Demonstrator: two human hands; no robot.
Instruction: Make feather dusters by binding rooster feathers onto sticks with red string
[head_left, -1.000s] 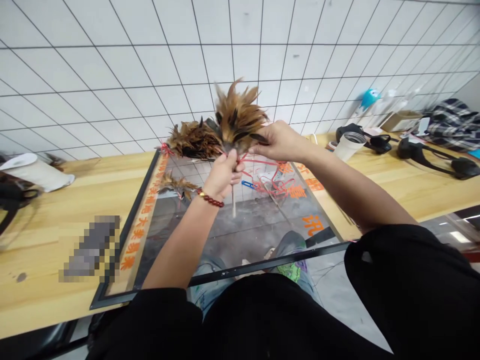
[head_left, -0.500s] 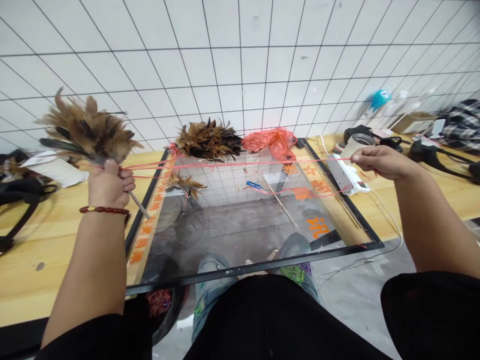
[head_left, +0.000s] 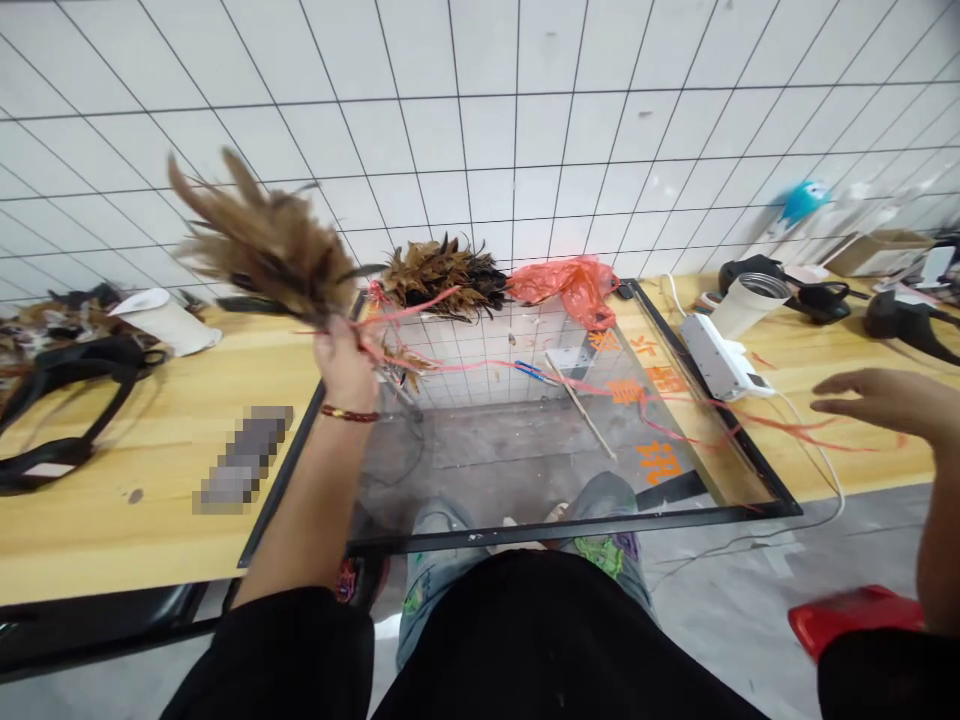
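At the left, my left hand [head_left: 346,368] is closed round the base of a brown feather bundle [head_left: 274,245], which fans out up and to the left, blurred. Pink string [head_left: 480,364] trails from that hand rightward across the glass panel [head_left: 465,450]. My right hand [head_left: 885,395] is over the right part of the table, fingers stretched out and apart, with the loose string ends just left of and below it. Another feather bundle [head_left: 442,278] lies at the panel's back edge beside a red plastic bag [head_left: 574,285].
On the panel are a blue cutter [head_left: 534,372] and a thin stick [head_left: 581,405]. A white power strip [head_left: 720,358] and a cup [head_left: 750,302] stand at the right. Black headgear [head_left: 71,400] lies on the left of the table [head_left: 172,540].
My left hand has moved right with the feather bundle. My right hand has let go of the string and moved right and down. The string, taut before, now sags over the panel.
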